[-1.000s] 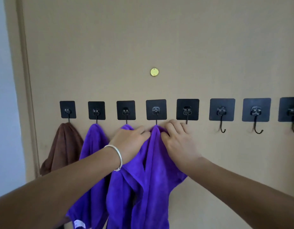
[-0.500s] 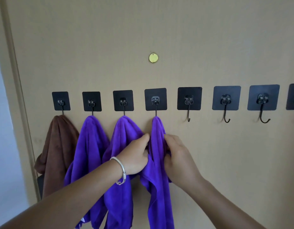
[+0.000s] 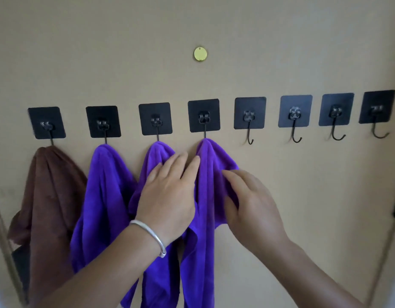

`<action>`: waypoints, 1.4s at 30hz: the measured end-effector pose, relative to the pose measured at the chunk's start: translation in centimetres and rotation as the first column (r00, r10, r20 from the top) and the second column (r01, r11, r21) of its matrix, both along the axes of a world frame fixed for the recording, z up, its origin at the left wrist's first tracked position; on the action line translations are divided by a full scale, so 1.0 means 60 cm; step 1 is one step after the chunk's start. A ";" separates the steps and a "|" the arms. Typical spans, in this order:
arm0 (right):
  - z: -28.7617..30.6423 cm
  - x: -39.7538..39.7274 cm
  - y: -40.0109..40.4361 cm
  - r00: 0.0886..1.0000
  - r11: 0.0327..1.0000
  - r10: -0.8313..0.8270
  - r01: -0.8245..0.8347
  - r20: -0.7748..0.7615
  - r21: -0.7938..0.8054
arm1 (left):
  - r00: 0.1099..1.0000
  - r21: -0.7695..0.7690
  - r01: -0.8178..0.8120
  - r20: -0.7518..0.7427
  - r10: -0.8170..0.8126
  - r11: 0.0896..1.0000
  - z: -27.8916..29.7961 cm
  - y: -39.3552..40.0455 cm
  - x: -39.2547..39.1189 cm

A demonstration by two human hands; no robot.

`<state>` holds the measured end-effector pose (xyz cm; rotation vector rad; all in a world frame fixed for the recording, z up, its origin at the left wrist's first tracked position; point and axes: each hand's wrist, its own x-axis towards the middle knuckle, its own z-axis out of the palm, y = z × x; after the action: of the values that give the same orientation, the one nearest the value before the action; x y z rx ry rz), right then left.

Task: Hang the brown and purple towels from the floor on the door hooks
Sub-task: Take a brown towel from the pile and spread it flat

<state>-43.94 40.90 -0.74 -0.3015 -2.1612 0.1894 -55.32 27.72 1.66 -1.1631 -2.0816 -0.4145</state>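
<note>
Beige door (image 3: 280, 52), both hands apparently flat on hung purple towels (image 3: 209, 196)

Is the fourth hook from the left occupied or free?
Occupied. A purple towel hangs from the fourth hook; its peak sits directly under the hook's stem, hiding the hook's curved tip.

Four right hooks (image 3: 249, 138) free (towels (image 3: 103, 185) crowd the left).

Four towels (image 3: 103, 185) hung from the four leftmost hooks (image 3: 204, 115) on the door (image 3: 303, 196), both hands (image 3: 167, 196) before the rightmost towel.
</note>
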 end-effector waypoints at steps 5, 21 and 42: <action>0.001 0.063 -0.038 0.960 0.962 -0.267 0.271 0.083 -0.035 | 0.989 -0.006 0.150 0.012 -0.150 0.989 0.000 -0.002 0.022; -0.034 0.506 -0.260 0.262 0.261 -0.953 0.965 0.152 -0.029 | 0.463 -0.032 0.886 0.147 -0.874 0.463 -0.048 0.041 0.384; -0.078 1.104 -0.919 -0.515 -0.541 -0.832 0.835 0.205 -0.098 | -0.464 -0.011 0.881 0.179 -0.868 -0.473 -0.093 -0.416 1.172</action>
<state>22.32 -14.24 -5.44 -2.3615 -0.8311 -0.7083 14.99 2.77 -3.94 -2.9998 -0.1747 -1.0795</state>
